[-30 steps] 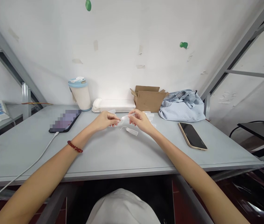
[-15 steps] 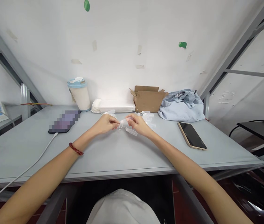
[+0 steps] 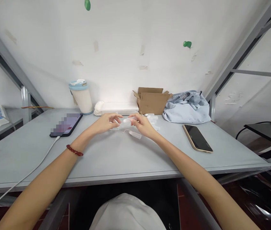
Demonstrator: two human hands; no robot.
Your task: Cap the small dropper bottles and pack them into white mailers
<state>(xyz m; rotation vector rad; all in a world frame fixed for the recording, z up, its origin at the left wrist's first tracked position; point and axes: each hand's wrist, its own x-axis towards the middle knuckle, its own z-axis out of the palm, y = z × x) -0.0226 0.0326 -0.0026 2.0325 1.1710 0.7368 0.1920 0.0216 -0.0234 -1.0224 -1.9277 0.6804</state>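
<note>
My right hand [image 3: 141,124] pinches a small translucent plastic tube [image 3: 126,120] between thumb and fingers, a little above the table. To the left of it, my left hand [image 3: 108,123] has its fingers apart with nothing between them. Just below the right hand lies a similar clear plastic tube [image 3: 135,134] with a thin white string at its end. Several more clear tubes [image 3: 152,119] lie behind the right hand, partly hidden. Another clear piece [image 3: 115,128] shows under the left fingers.
A stack of white flat packets [image 3: 116,107] and an open cardboard box [image 3: 151,103] stand by the wall. A cup with a blue lid [image 3: 81,97], a charging phone [image 3: 65,126], a second phone [image 3: 197,138] and a light blue cloth [image 3: 186,108] rest on the grey table [image 3: 125,159].
My left hand has let go of the tube's string end and moved slightly left, its fingers opening. The tube stays in my right hand, and the string loop between the hands is gone from view.
</note>
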